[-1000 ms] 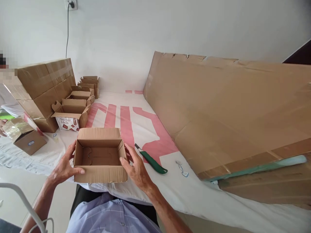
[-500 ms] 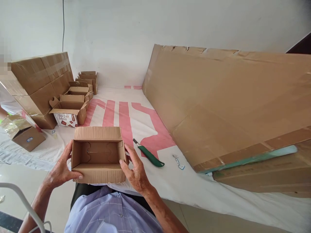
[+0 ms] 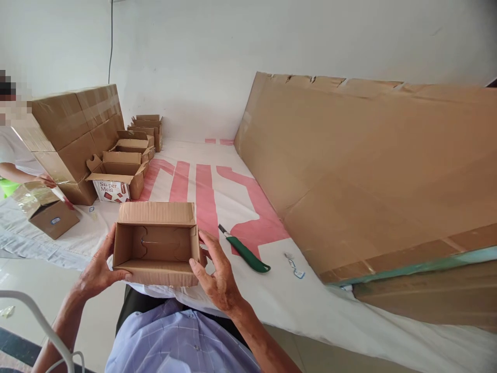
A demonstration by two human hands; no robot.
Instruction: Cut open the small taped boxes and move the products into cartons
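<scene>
An open cardboard box (image 3: 157, 267) is held in front of me at the table's near edge, its inside facing up and its long flaps spread outward. Nothing lies in it; slotted tabs show on its bottom. My left hand (image 3: 99, 269) grips the left end, thumb on the near flap. At the other end my right hand (image 3: 217, 272) is closed on the box, its thumb at the near right corner. To the right of that hand, a green-handled knife (image 3: 248, 254) rests on the white cloth.
Several open boxes (image 3: 120, 171) stand in a row at the left, beside stacked taped cartons (image 3: 64, 124). A person's hand (image 3: 47, 180) is near a taped box (image 3: 54, 217) at far left. A large cardboard sheet (image 3: 368, 171) leans along the right; small labels (image 3: 297, 268) lie near it.
The view has shifted slightly left, so the surroundings appear farther right. The near flap has tilted a little. Both my hands keep their hold on the box. More of the other person shows at left.
</scene>
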